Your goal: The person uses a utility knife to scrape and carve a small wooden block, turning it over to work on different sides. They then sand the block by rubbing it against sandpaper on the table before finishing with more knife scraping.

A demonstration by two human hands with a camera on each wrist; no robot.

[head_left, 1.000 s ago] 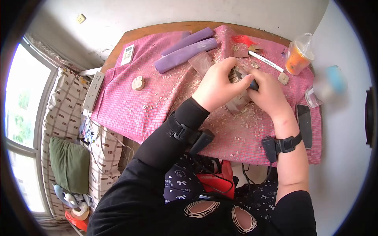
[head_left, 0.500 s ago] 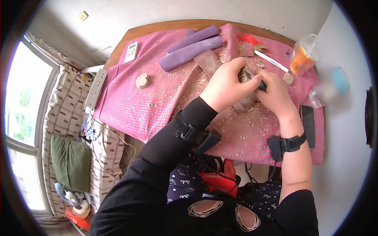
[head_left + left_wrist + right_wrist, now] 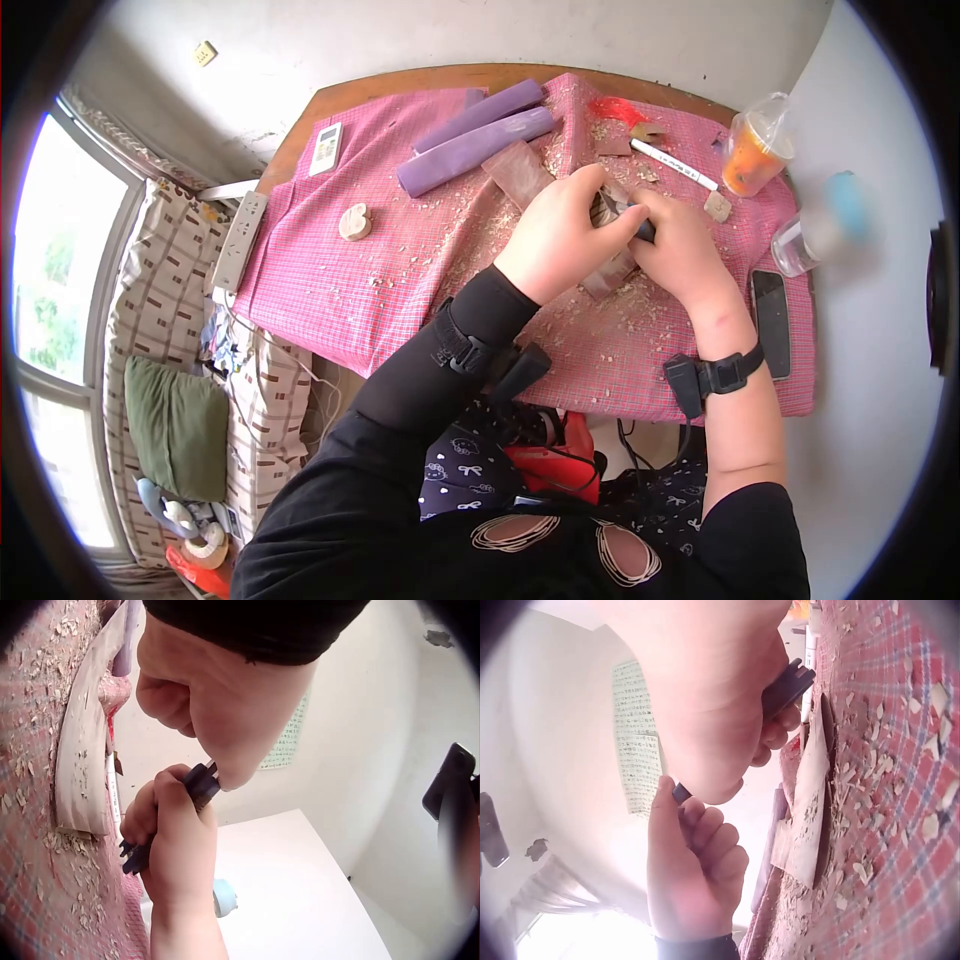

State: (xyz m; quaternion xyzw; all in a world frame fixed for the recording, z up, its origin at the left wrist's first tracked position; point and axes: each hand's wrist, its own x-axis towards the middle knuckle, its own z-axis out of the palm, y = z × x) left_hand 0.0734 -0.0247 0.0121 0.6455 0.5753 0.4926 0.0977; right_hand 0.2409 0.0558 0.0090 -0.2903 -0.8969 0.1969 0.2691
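Note:
In the head view both hands meet over the dusty middle of the table. The right hand [image 3: 683, 245] grips the dark handle of a knife [image 3: 201, 784], whose notched rear end sticks out below the fist in the left wrist view. The left hand [image 3: 565, 232] curls round a small wood piece [image 3: 602, 211], mostly hidden by the fingers, and its thumb lies against the knife near the blade. A brownish, dust-covered strip [image 3: 517, 172] lies on the cloth beneath the hands, and pale shavings [image 3: 632, 305] surround it.
On the pink checked cloth [image 3: 310, 270] are two purple rolls [image 3: 475, 150], a carved wood piece [image 3: 355, 222], a white remote [image 3: 326, 149], a marker [image 3: 675, 164] and a phone [image 3: 771, 325]. An orange drink cup [image 3: 755, 155] and a blue-topped jar [image 3: 795, 250] stand at the right.
The head view has shifted slightly back and forth. Both hands stay together on the knife and wood piece, with only small movement between them.

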